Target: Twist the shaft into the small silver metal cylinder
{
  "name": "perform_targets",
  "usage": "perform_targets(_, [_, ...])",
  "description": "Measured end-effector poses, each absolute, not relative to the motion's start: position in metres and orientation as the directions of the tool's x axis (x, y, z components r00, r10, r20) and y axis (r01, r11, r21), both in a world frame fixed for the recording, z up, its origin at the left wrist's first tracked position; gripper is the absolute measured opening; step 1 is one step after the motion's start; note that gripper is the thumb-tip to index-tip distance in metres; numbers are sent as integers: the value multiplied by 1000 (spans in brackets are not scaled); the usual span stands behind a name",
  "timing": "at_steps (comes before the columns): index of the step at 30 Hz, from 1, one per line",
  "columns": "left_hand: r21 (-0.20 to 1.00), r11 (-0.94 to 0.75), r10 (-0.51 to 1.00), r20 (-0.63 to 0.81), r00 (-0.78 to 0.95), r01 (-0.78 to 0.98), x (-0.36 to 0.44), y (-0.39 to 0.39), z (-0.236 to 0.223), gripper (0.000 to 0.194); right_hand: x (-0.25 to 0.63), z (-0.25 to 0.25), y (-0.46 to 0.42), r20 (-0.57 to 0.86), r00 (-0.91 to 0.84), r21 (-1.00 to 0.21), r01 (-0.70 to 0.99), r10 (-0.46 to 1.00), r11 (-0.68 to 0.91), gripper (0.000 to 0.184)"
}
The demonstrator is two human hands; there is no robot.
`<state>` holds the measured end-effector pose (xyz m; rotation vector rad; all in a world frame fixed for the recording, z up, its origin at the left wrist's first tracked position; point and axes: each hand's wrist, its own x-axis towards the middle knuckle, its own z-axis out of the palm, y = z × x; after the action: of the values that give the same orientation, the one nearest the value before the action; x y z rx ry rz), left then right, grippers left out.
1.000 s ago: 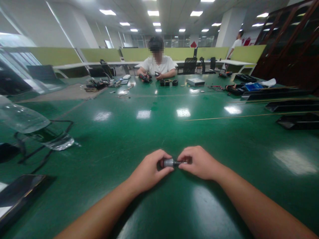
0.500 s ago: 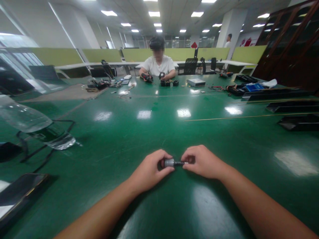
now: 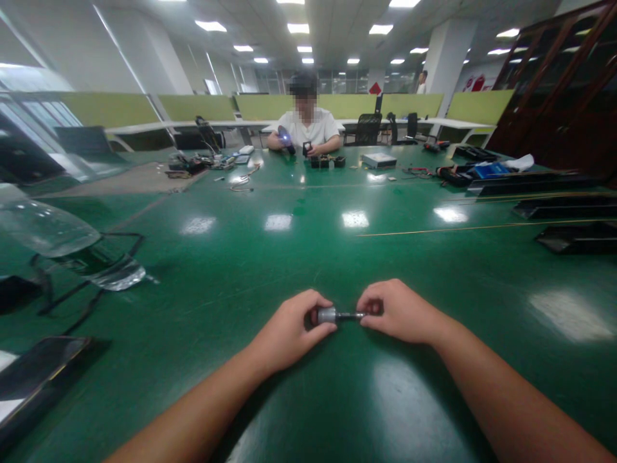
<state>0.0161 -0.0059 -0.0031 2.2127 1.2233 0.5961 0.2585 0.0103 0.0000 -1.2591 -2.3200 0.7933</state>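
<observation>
In the head view my left hand (image 3: 296, 325) is closed round a short grey cylinder (image 3: 326, 315), low over the green table (image 3: 231, 257). From the cylinder's right end a thin dark shaft (image 3: 348, 316) runs level toward my right hand (image 3: 393, 312). The thumb and fingers of that hand pinch the shaft's far tip. Between the two hands the middle of the shaft shows bare. My left palm and fingers hide the cylinder's rear end, and its exact kind cannot be made out.
At left lie a clear water bottle (image 3: 91, 247), a dark cable and a phone (image 3: 45, 373). A thin rod (image 3: 434, 231) and black trays (image 3: 578, 238) lie at right. Across the table, a person (image 3: 308, 125) in a white shirt holds a lit tool near dark parts (image 3: 328, 161).
My right hand has slid slightly right along the shaft, baring more of it. My left hand stays put. Across the table, the person's tool has turned and now shows a light.
</observation>
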Motion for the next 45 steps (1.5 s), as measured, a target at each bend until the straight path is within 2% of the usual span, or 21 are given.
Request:
perform_targets(17, [641,-449,861,126,492,623,14,-6,-4,19,269,2,13,8,-504,-629,669,864,396,11])
perform_targets(27, [641,-453,859,129,495,619,13,-5,-6,19,272,3,15,-51,-497,-669,660,866,340,10])
perform_targets(32, [618,-508,834,180,521,600,17,-6,-4,17,248,-7,10,76,-530,-736,542,844,406,11])
perform_targets(34, [615,-533,819,205,536,581,19,-7,-3,16,238,-11,9,171,-536,-700,525,827,485,10])
perform_targets(38, [630,-490,852,199,485,603,19,-8,-3,36,229,-15,8,232,-532,-647,541,814,538,9])
perform_targets(39, [632,-475,861,190,472,613,19,-8,-4,35,229,-15,8,234,-530,-646,542,815,538,10])
perform_targets(42, [627,-456,869,160,469,632,18,-8,-6,18,230,-16,9,240,-523,-646,542,818,537,10])
perform_targets(45, [620,-453,871,155,466,641,19,-7,-5,15,230,-16,9,242,-516,-649,543,822,532,10])
